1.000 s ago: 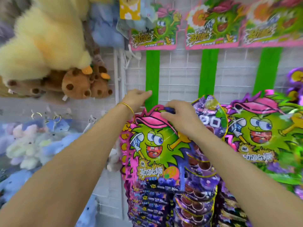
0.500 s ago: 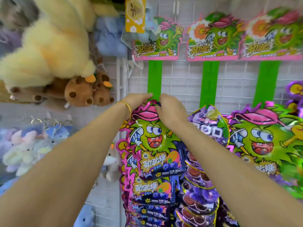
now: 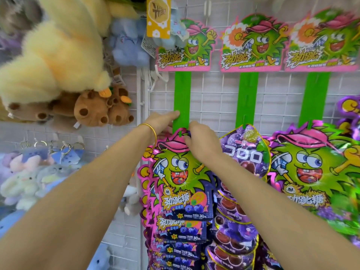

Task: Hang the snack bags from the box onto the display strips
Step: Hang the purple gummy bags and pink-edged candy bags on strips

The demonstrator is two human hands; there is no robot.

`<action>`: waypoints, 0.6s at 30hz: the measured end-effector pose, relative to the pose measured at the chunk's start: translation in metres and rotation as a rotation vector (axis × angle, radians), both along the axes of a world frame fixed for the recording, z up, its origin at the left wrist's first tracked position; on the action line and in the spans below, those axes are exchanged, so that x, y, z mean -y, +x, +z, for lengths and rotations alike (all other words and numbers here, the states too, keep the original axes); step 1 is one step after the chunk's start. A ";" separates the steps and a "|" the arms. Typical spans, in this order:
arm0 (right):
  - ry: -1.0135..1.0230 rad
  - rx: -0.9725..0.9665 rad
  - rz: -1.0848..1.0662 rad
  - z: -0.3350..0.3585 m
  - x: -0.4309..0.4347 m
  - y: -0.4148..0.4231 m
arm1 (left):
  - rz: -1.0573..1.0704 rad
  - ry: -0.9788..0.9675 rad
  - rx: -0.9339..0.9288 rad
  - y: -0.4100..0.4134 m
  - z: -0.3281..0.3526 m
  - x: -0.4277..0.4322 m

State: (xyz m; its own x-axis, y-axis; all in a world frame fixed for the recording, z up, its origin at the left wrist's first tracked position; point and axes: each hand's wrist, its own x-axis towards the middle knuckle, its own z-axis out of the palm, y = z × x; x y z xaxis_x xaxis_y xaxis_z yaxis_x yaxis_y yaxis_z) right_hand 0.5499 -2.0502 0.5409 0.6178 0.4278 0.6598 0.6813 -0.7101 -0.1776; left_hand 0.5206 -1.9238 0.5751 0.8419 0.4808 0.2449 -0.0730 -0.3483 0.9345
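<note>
My right hand [image 3: 202, 141] pinches the top of the snack bag [image 3: 179, 172] at its hang slot, right against the foot of the green display strip [image 3: 182, 94]. My left hand [image 3: 161, 123] lays a straight forefinger on the strip's edge (the other fingers are hidden, so I cannot tell whether it grips). The bag looks light, crinkly and slick, so I judge the stiffer header the best place to hold it. It reads 劲跳糖 and 30; the neighbouring purple bag [image 3: 245, 152] reads UHA.
</note>
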 end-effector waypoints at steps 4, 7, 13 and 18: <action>-0.026 -0.049 0.016 -0.008 0.002 0.000 | -0.011 0.076 0.094 -0.007 -0.010 -0.001; -0.022 -0.038 -0.023 -0.009 0.005 -0.007 | 0.061 0.221 0.318 -0.020 -0.027 -0.006; 0.336 0.199 0.137 -0.080 0.046 -0.055 | 0.067 0.179 0.397 -0.094 -0.143 0.014; 0.048 -0.471 0.262 -0.278 0.068 -0.089 | -0.104 0.163 -0.139 -0.153 -0.317 0.038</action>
State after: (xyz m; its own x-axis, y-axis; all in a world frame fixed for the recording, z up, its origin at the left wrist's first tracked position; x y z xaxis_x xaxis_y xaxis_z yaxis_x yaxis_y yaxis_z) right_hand 0.4608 -2.1184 0.2630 0.7283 0.5834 0.3595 0.6731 -0.5108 -0.5348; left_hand 0.3673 -1.9617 0.2581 0.9161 0.3531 0.1900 0.0094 -0.4926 0.8702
